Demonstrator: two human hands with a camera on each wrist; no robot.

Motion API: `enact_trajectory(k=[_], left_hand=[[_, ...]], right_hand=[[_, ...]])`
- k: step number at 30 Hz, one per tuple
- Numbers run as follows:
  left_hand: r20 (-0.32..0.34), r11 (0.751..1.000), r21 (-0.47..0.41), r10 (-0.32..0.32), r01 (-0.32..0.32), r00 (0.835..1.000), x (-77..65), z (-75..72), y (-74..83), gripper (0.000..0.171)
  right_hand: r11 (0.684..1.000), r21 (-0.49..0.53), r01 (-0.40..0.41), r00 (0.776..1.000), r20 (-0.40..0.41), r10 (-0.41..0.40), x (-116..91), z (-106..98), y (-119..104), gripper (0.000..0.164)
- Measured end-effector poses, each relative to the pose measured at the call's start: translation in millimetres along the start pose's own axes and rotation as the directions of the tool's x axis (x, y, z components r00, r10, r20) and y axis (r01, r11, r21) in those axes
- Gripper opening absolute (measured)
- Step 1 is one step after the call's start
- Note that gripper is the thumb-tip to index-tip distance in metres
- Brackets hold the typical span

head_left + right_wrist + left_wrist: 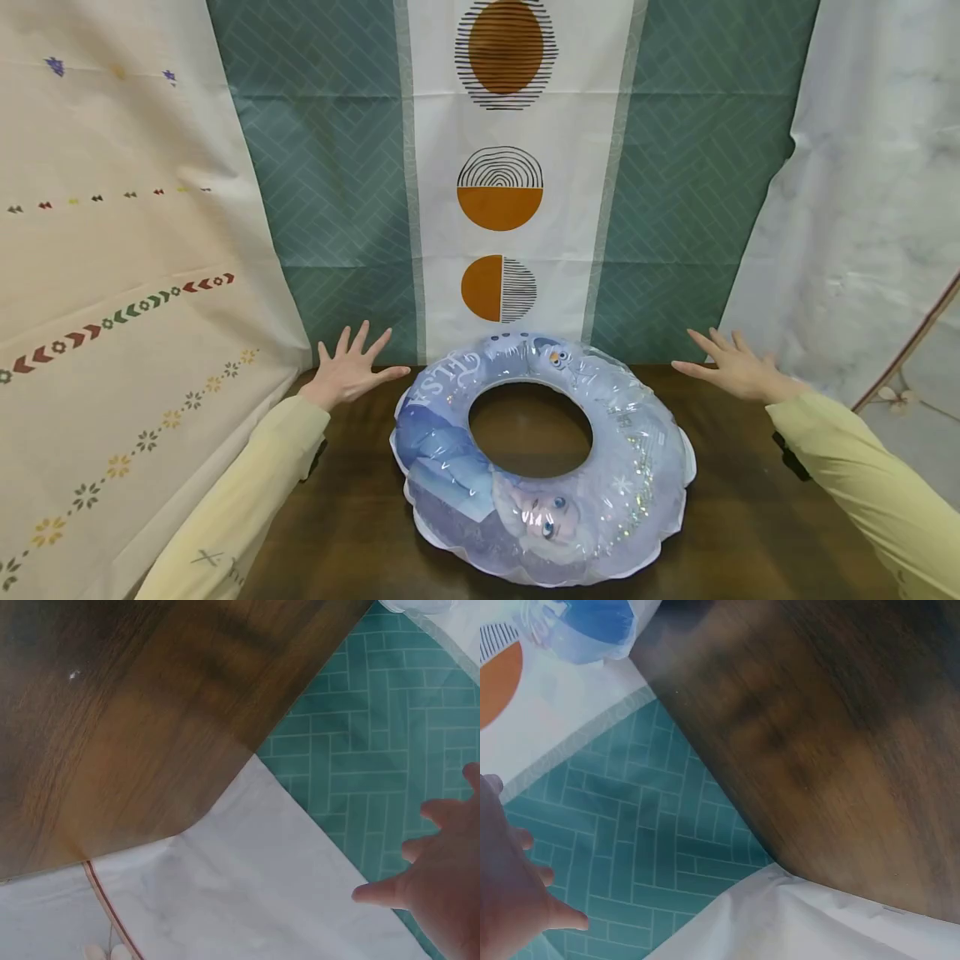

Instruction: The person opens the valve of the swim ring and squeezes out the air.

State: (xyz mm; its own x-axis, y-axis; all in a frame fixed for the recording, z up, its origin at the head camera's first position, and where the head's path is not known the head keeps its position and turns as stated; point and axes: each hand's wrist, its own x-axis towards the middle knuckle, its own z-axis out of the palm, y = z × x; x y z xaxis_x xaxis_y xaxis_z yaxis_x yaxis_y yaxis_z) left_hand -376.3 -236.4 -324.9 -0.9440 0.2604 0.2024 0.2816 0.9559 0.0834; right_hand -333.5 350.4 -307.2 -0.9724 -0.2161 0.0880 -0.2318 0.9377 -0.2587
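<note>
An inflated swim ring, pale blue and purple with cartoon characters and glitter under clear plastic, lies flat in the middle of the table. To its left, my left hand is held out above the table with fingers spread, holding nothing. My right hand is on the other side, apart from the ring, its fingers also spread and holding nothing. In the left wrist view part of the swim ring shows at the top left, and the left hand is partly cut off. The right hand is at the right wrist view's edge.
The dark brown wooden table ends at a back edge against hanging cloth. Behind it hangs a green cloth with a white, orange-patterned middle strip. A cream cloth hangs at the left, a marbled white one at the right.
</note>
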Motion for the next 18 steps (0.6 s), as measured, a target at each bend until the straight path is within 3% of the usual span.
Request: enact_trajectory(k=[11, 18], left_hand=[[-0.006, 0.998, 0.021, 0.055, -0.055, 0.998, 8.9, -0.7, 24.1, 0.087], [-0.002, 0.994, 0.013, 0.111, -0.111, 0.994, 17.1, 0.1, 59.1, 0.087]], right_hand=[[0.997, 0.037, 0.063, 0.998, -0.016, -0.062, 8.2, 6.6, -16.5, 0.083], [0.984, 0.138, 0.117, 0.993, -0.019, -0.115, 12.8, 11.4, -25.6, 0.081]])
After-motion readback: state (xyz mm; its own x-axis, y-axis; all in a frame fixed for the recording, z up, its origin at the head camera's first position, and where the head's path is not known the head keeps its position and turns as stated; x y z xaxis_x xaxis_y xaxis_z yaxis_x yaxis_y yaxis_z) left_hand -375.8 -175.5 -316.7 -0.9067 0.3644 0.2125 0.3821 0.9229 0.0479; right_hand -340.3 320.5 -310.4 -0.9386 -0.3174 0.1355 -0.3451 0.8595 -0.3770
